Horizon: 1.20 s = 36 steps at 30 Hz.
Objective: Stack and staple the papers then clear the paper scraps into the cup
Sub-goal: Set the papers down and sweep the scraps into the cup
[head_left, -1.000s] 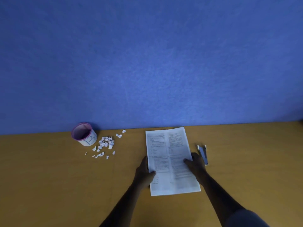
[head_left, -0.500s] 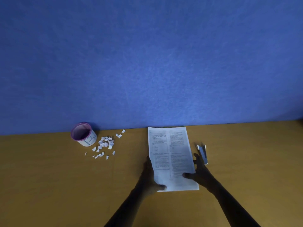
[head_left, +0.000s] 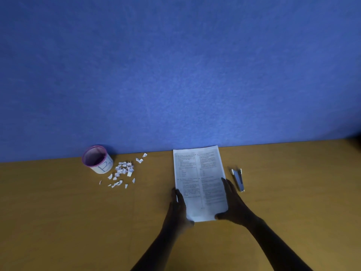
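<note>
Currently both hands flank the papers [head_left: 200, 182]: left hand [head_left: 178, 208] and right hand [head_left: 233, 206] pressed flat-fingered against the long edges, seemingly squaring them. Stapler [head_left: 238, 179] lies just beyond the right hand, long axis pointing away; right is nearer.

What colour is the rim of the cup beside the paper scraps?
Purple-pink rim on the white cylindrical cup, which bears a blue marking; seen in the head view.
</note>
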Available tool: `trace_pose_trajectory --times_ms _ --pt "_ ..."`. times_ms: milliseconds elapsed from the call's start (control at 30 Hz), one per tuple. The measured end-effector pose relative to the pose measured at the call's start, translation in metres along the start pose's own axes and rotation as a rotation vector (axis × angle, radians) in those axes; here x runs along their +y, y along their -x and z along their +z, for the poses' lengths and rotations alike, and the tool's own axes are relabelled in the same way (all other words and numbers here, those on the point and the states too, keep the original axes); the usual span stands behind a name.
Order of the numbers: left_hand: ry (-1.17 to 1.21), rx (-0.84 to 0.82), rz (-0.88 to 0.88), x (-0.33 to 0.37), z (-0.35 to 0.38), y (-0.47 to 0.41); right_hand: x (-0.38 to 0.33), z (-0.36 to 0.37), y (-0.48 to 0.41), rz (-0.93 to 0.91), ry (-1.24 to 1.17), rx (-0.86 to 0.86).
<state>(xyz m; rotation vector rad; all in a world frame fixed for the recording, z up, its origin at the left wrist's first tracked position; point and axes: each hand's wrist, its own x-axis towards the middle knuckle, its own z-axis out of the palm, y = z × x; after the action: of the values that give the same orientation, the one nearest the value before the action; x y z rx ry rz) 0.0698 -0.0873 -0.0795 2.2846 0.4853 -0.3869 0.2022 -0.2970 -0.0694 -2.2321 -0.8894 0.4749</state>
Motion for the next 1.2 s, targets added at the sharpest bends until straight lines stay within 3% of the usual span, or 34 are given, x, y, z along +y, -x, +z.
trace_pose_trajectory --times_ms 167,533,633,733,833,1000,1200 --pt "-0.063 0.019 -0.01 0.007 0.0 0.0 0.012 0.003 0.004 -0.013 0.165 -0.099" --pt "-0.012 0.16 0.016 -0.011 0.01 0.0 0.01 0.015 0.011 0.003 0.244 -0.028" --pt "-0.074 0.164 0.033 -0.007 -0.004 0.005 -0.01 0.007 0.008 0.167 0.438 -0.164" --pt "-0.108 0.151 -0.113 -0.003 -0.026 0.005 -0.027 -0.002 -0.007 0.386 0.593 -0.233" --pt "-0.106 0.21 -0.172 0.0 -0.052 0.005 -0.048 -0.008 -0.033 0.274 0.555 -0.165" --pt "-0.139 0.423 -0.118 -0.016 -0.092 0.0 -0.099 0.004 -0.08 0.111 0.425 -0.063" --pt "-0.181 0.57 -0.169 -0.057 -0.128 0.009 -0.147 0.04 -0.123 -0.064 0.348 -0.077"
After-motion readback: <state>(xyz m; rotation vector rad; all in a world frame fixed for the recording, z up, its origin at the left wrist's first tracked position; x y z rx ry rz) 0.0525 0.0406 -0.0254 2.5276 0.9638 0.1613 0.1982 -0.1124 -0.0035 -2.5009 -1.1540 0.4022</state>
